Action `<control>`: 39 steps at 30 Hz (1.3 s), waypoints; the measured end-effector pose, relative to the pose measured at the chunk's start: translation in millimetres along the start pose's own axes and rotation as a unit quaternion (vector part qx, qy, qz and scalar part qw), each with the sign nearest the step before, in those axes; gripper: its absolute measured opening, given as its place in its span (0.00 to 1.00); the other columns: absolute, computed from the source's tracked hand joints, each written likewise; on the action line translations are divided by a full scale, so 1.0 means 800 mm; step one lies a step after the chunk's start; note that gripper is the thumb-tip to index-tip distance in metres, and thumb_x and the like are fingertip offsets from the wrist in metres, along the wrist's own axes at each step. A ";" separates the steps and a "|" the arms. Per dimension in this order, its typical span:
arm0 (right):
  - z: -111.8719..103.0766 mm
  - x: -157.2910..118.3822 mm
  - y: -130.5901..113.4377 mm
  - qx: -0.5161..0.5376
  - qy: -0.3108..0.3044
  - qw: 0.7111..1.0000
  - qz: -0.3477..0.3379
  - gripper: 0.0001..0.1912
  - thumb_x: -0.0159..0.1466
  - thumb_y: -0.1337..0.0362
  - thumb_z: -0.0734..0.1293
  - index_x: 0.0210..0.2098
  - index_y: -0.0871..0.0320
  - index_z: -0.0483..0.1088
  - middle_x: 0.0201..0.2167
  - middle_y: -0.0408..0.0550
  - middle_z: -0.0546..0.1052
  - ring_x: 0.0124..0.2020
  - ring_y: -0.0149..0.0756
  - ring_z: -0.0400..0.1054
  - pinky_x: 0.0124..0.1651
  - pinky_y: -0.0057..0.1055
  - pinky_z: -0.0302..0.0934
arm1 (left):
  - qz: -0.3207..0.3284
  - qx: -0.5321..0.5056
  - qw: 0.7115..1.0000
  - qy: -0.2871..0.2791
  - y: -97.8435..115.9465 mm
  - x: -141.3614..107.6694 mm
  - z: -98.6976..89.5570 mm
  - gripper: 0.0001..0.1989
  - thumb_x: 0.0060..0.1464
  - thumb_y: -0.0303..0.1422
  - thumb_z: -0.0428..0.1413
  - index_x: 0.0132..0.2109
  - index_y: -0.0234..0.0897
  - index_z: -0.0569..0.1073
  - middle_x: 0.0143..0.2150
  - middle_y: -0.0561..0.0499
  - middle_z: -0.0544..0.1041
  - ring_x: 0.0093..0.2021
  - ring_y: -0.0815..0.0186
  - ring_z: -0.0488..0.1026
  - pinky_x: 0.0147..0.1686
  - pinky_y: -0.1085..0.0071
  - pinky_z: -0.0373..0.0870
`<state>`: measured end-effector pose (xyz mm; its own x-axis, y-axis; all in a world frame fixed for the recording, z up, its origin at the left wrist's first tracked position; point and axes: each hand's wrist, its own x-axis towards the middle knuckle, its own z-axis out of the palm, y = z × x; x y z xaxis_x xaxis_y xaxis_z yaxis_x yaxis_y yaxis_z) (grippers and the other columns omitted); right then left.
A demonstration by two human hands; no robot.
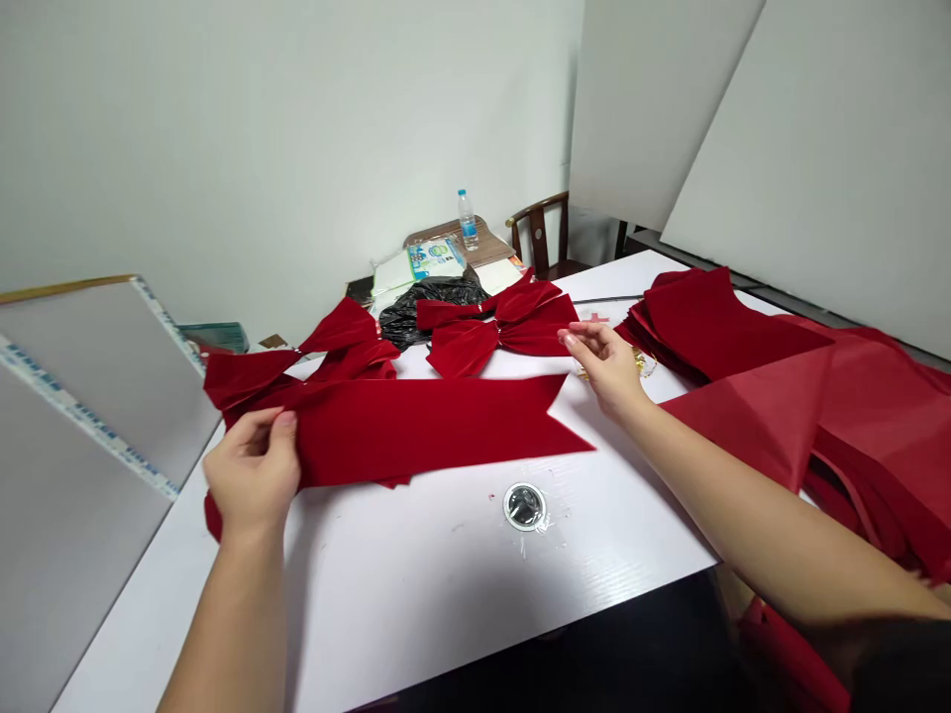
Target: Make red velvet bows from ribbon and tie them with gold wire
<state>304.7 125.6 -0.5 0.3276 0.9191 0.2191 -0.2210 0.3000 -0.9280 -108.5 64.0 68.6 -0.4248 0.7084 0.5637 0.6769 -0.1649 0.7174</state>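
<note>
My left hand (257, 465) pinches the left part of a red velvet ribbon strip (438, 426) between thumb and fingers. The strip stretches rightward above the white table (416, 594), ending in a V-shaped notch. My right hand (605, 366) is just above and right of that notched end, apart from it, its fingers loosely bent and holding nothing visible. Behind the strip lie red velvet bows: one bow (512, 322) near the middle, others further left, partly covered. A small gold-coloured bundle (645, 362) shows beside my right hand.
A stack of red velvet pieces (713, 317) lies at right, with more red fabric (892, 396) towards the edge. A round cable grommet (524, 506) sits in the tabletop. Behind are a black plastic bag (431, 302), a water bottle (468, 220) and a wooden chair (542, 238). White panels (104, 366) stand left.
</note>
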 end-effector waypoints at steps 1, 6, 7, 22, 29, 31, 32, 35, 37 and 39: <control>0.005 -0.004 -0.009 -0.041 -0.013 0.998 -0.053 0.30 0.52 0.44 0.80 0.45 0.56 0.74 0.50 0.52 0.80 0.55 0.44 0.75 0.67 0.48 0.66 | 0.054 0.024 0.998 -0.020 0.023 0.000 0.001 0.10 0.56 0.38 0.61 0.39 0.37 0.80 0.34 0.51 0.81 0.34 0.62 0.76 0.37 0.66 0.72; 0.051 -0.045 -0.078 -0.176 -0.200 0.922 -0.279 0.19 0.66 0.52 0.74 0.52 0.55 0.77 0.53 0.52 0.80 0.56 0.42 0.75 0.64 0.44 0.68 | 0.283 0.140 0.935 -0.163 0.136 -0.008 0.020 0.11 0.63 0.37 0.56 0.40 0.40 0.82 0.34 0.52 0.83 0.32 0.64 0.77 0.34 0.69 0.69; 0.062 -0.052 -0.091 -0.182 -0.229 0.901 -0.321 0.19 0.66 0.54 0.74 0.53 0.56 0.77 0.53 0.52 0.80 0.56 0.41 0.75 0.62 0.42 0.69 | 0.312 0.148 0.919 -0.189 0.154 -0.011 0.025 0.11 0.64 0.37 0.55 0.40 0.40 0.82 0.34 0.52 0.83 0.32 0.64 0.77 0.33 0.68 0.68; 0.067 -0.052 -0.172 -0.304 -0.251 0.728 -0.562 0.06 0.70 0.69 0.68 0.36 0.61 0.76 0.28 0.44 0.79 0.28 0.28 0.71 0.32 0.25 0.61 | 0.501 0.188 0.827 -0.171 0.214 -0.039 0.017 0.14 0.70 0.36 0.52 0.38 0.39 0.79 0.29 0.54 0.81 0.28 0.65 0.76 0.26 0.69 0.58; 0.044 -0.057 -0.203 -0.284 -0.289 0.736 -0.542 0.08 0.70 0.72 0.66 0.35 0.59 0.76 0.30 0.42 0.81 0.29 0.28 0.74 0.34 0.25 0.66 | 0.566 0.209 0.791 -0.098 0.215 -0.039 -0.014 0.19 0.68 0.39 0.57 0.28 0.39 0.74 0.19 0.55 0.71 0.22 0.67 0.67 0.24 0.68 0.53; 0.041 -0.061 -0.209 -0.278 -0.290 0.738 -0.543 0.09 0.70 0.72 0.66 0.35 0.59 0.77 0.31 0.43 0.81 0.30 0.29 0.75 0.35 0.26 0.67 | 0.572 0.199 0.792 -0.081 0.223 -0.043 -0.021 0.23 0.66 0.41 0.59 0.23 0.38 0.69 0.16 0.55 0.65 0.19 0.68 0.62 0.23 0.67 0.50; 0.040 -0.064 -0.212 -0.273 -0.292 0.738 -0.544 0.09 0.70 0.73 0.66 0.36 0.59 0.76 0.31 0.43 0.81 0.31 0.29 0.75 0.35 0.26 0.68 | 0.572 0.185 0.796 -0.079 0.227 -0.045 -0.024 0.26 0.65 0.42 0.60 0.21 0.38 0.65 0.15 0.55 0.63 0.19 0.69 0.60 0.23 0.67 0.50; 0.038 -0.071 -0.222 -0.256 -0.305 0.734 -0.550 0.09 0.70 0.75 0.65 0.37 0.60 0.76 0.31 0.44 0.81 0.33 0.30 0.76 0.36 0.27 0.70 | 0.555 0.114 0.817 -0.106 0.234 -0.049 -0.036 0.29 0.62 0.43 0.63 0.20 0.37 0.59 0.15 0.56 0.57 0.18 0.71 0.55 0.22 0.67 0.48; 0.037 -0.074 -0.228 -0.248 -0.306 0.735 -0.553 0.10 0.69 0.76 0.65 0.38 0.59 0.76 0.32 0.43 0.81 0.34 0.30 0.76 0.37 0.28 0.70 | 0.533 0.029 0.827 -0.177 0.233 -0.048 -0.043 0.29 0.63 0.43 0.63 0.21 0.37 0.59 0.15 0.56 0.57 0.17 0.71 0.55 0.21 0.67 0.49; 0.038 -0.075 -0.234 -0.232 -0.294 0.743 -0.554 0.10 0.70 0.76 0.65 0.38 0.58 0.76 0.32 0.43 0.81 0.34 0.29 0.76 0.38 0.27 0.71 | 0.487 -0.133 0.825 -0.254 0.228 -0.044 -0.047 0.29 0.67 0.43 0.58 0.21 0.37 0.58 0.15 0.56 0.56 0.16 0.71 0.56 0.20 0.68 0.53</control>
<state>298.3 22.0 168.9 -0.4159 0.1670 0.8939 0.2718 0.9609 -0.0531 7.4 -16.3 195.0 0.5958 0.3353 0.7298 0.3636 -0.9228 0.1272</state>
